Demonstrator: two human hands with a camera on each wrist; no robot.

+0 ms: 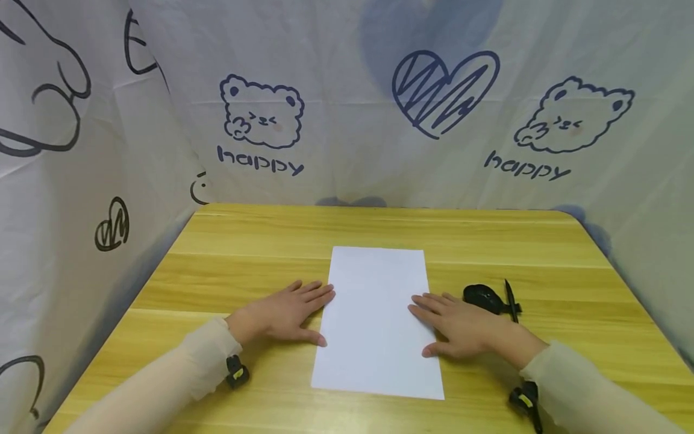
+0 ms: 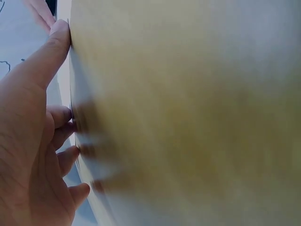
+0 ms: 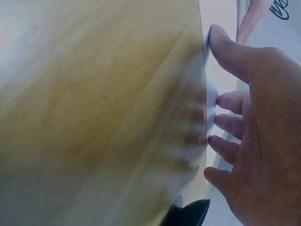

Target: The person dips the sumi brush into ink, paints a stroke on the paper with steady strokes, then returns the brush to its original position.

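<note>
A blank white sheet of paper [image 1: 379,322] lies flat on the wooden table, its short sides at front and back. My left hand [image 1: 290,313] rests along the sheet's left edge, fingers spread and fairly straight, thumb tip at that edge. Along the opposite edge my right hand [image 1: 461,325] lies palm down, its fingertips and thumb on the paper. In the left wrist view the left hand [image 2: 37,132] touches the tabletop with its fingertips. The right wrist view shows the right hand [image 3: 254,122] with thumb and fingertips at the paper's edge [image 3: 214,70].
Just beyond the right hand lies a rounded black object [image 1: 482,298], with a thin black pen-like piece [image 1: 511,299] against its end. The yellow wood-grain table [image 1: 260,241] is bounded by white cloth [image 1: 347,120] with drawn bears and hearts behind and at the sides.
</note>
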